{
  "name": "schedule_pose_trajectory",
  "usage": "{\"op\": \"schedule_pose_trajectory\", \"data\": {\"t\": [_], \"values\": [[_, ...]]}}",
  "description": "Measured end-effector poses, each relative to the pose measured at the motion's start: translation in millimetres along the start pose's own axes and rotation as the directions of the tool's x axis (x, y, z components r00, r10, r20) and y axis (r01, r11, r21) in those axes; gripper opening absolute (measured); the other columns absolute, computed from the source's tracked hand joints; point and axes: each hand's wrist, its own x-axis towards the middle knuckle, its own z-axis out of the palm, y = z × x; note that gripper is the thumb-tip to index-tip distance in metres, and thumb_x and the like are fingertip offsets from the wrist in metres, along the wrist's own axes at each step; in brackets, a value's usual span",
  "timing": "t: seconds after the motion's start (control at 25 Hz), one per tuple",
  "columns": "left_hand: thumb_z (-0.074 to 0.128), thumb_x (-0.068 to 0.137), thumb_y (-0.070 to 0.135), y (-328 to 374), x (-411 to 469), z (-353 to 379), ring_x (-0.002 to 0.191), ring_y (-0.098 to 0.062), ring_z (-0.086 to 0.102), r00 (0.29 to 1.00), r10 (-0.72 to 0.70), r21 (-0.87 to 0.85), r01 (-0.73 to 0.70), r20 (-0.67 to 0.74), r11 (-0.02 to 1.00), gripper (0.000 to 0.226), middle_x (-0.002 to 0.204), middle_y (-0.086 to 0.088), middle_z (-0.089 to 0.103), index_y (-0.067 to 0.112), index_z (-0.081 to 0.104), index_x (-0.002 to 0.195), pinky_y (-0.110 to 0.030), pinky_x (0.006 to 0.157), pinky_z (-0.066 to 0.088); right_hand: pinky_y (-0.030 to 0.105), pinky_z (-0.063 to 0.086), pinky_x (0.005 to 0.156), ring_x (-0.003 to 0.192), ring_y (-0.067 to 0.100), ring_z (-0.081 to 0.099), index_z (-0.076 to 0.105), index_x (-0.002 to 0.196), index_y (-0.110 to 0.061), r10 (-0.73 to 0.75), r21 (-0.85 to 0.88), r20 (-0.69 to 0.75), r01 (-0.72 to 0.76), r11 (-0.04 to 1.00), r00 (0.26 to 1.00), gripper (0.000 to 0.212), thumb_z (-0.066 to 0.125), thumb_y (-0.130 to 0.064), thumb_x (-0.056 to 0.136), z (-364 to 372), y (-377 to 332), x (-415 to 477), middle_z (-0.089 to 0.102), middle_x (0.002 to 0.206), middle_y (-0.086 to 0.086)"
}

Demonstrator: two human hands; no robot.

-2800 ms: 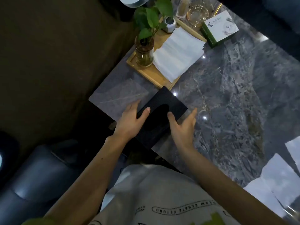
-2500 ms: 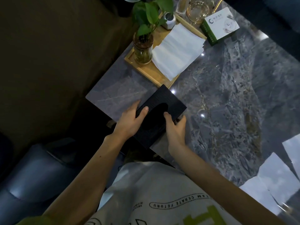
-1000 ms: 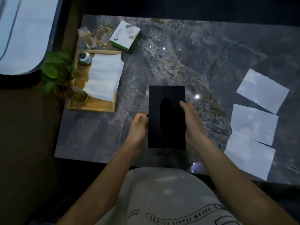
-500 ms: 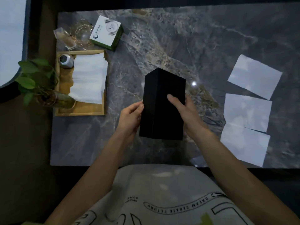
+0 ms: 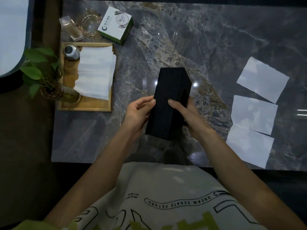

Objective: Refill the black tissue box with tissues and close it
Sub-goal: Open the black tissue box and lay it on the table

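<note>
The black tissue box [image 5: 171, 90] is lifted off the marble table [image 5: 207, 47] and tilted, with a plain ridged face toward me; its oval opening is out of sight. My left hand [image 5: 137, 112] grips its left edge with thumb and fingers. My right hand [image 5: 189, 117] holds its right side, thumb pressed on the front face. A stack of white tissues [image 5: 95, 72] lies on the wooden tray [image 5: 84, 107] at the left. Three single white tissues [image 5: 254, 112] lie spread on the table at the right.
On the tray stand a small metal pot [image 5: 71, 51] and a plant in a glass vase [image 5: 49, 87]. Behind the tray are a glass bottle [image 5: 71, 29], a glass dish [image 5: 90, 24] and a green-and-white carton [image 5: 116, 24]. The table's near edge runs just above my lap.
Both hands lifted the black box off the table and turned it over, so the oval opening no longer faces me. My view also swung to face the table squarely.
</note>
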Motion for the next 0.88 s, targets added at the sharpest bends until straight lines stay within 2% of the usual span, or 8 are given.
{"op": "schedule_pose_trajectory", "data": {"t": [0.16, 0.32, 0.52, 0.68, 0.88], "values": [[0.063, 0.091, 0.010, 0, 1, -3, 0.090, -0.014, 0.069, 1.000, 0.020, 0.019, -0.020, -0.009, 1.000, 0.018, 0.098, -0.003, 0.073, 0.012, 0.068, 0.108, -0.024, 0.075, 0.056, 0.029, 0.052, 0.084, 0.111, 0.008, 0.063, 0.041, 0.139, -0.025, 0.029, 0.046, 0.017, -0.030, 0.998, 0.999, 0.078, 0.078, -0.044, 0.074, -2, 7, 2, 0.060, 0.127, -0.010], [0.063, 0.091, 0.010, 1, 2, -4, 0.085, -0.008, 0.071, 1.000, 0.029, 0.063, -0.029, 0.009, 0.998, 0.018, 0.093, 0.002, 0.075, 0.014, 0.068, 0.107, -0.021, 0.070, 0.055, 0.030, 0.052, 0.082, 0.111, 0.012, 0.064, 0.045, 0.137, -0.024, 0.037, 0.094, 0.015, -0.039, 0.995, 0.999, 0.083, 0.079, -0.046, 0.063, -4, 13, 4, 0.063, 0.126, -0.005], [0.061, 0.091, 0.008, -1, 2, 0, 0.082, -0.007, 0.071, 0.999, 0.048, 0.089, -0.048, 0.003, 0.995, 0.018, 0.088, 0.003, 0.075, 0.014, 0.068, 0.107, -0.020, 0.066, 0.055, 0.030, 0.054, 0.082, 0.111, 0.015, 0.065, 0.047, 0.136, -0.023, 0.031, 0.142, 0.023, -0.034, 0.989, 0.999, 0.082, 0.080, -0.041, 0.063, -8, 17, 7, 0.063, 0.127, -0.002], [0.061, 0.092, 0.007, -5, 2, 2, 0.085, -0.013, 0.071, 0.997, 0.077, 0.145, -0.077, 0.004, 0.986, 0.021, 0.090, -0.006, 0.074, 0.008, 0.066, 0.112, -0.028, 0.075, 0.058, 0.033, 0.053, 0.082, 0.112, 0.018, 0.065, 0.048, 0.135, -0.025, 0.032, 0.153, 0.036, -0.037, 0.988, 0.999, 0.080, 0.080, -0.039, 0.063, -13, 21, 10, 0.064, 0.127, 0.000], [0.061, 0.092, 0.006, -9, -3, 5, 0.077, -0.009, 0.071, 0.993, 0.114, 0.168, -0.116, 0.022, 0.979, 0.016, 0.076, 0.003, 0.075, 0.015, 0.067, 0.103, -0.027, 0.073, 0.058, 0.036, 0.052, 0.082, 0.112, 0.024, 0.065, 0.051, 0.132, -0.024, 0.030, 0.193, 0.042, -0.037, 0.980, 0.999, 0.077, 0.081, -0.034, 0.063, -18, 25, 10, 0.067, 0.122, 0.002]]}}
